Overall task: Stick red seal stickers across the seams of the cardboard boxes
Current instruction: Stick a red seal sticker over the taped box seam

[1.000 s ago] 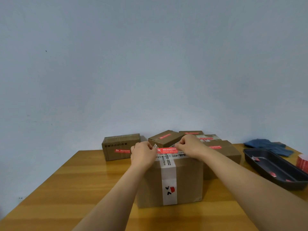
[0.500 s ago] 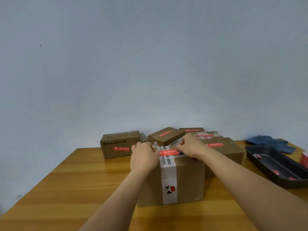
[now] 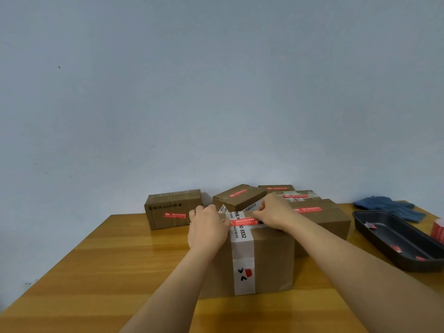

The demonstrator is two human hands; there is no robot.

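The red seal sticker (image 3: 243, 221) is laid across the taped seam of the front box (image 3: 259, 255), pinched at nine o'clock by the left hand (image 3: 207, 230) and at three by the right hand (image 3: 274, 211). Five boxes behind are seen already stickered; pressing flat appears left.

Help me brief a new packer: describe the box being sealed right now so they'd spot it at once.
On the wooden table, ahead of the cluster of boxes by the wall, stands the nearest box. Both hands press a red sticker onto its top edge. Only it has a wide white tape band down its front.
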